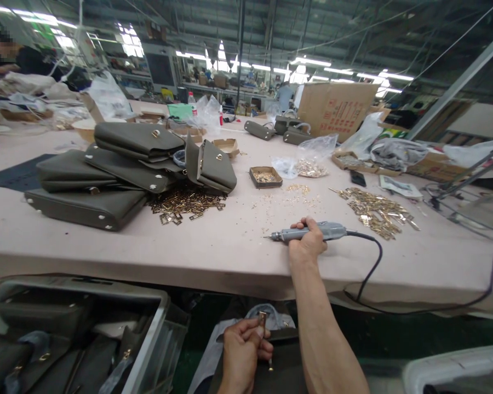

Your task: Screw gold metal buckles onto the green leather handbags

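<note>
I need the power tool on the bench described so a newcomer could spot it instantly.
Start at the big pink table; near its front edge, right of centre, the right hand grips a grey pen-shaped electric screwdriver. It lies beside a heap of gold fittings and is the only thing there trailing a black cable.

Matt olive leather bags [119, 175], shiny brass-toned metal clasps [376, 210], grey plastic screwdriver [308, 233].
</note>
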`<state>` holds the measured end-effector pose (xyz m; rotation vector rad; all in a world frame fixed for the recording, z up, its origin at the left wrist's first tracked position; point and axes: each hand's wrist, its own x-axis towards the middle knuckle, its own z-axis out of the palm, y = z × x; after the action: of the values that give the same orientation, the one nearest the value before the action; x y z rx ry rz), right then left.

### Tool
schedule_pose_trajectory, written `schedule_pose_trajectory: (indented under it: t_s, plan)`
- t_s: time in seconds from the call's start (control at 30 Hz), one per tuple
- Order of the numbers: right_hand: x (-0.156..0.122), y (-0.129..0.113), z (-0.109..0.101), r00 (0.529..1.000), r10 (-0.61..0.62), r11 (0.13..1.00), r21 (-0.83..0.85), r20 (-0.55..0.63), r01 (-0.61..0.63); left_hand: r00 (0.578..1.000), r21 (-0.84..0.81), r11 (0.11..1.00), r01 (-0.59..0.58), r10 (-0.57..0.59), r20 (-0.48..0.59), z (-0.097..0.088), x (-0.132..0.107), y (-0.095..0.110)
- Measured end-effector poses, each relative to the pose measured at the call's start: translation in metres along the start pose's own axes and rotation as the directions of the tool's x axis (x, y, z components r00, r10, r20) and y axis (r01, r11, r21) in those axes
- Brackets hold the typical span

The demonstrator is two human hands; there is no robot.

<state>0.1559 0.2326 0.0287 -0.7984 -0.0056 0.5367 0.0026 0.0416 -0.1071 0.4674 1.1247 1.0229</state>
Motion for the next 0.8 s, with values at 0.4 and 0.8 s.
schedule_pose_trajectory:
  t_s: [0.4,0.8]
  plan:
    - [-0.0031,-0.0017,0.0007,0.999,0.038,0.999,0.011,0.017,-0.038,1.0,0.0,1.0,-0.005,0.005,-0.007,-0.0002,0.0019,0.0006]
    - [-0.003,-0.0059,0.0005,0.998,0.054,0.997,0.052,0.022,-0.055,1.0,0.007,1.0,-0.014,0.014,0.005,-0.0003,0.0019,-0.0019]
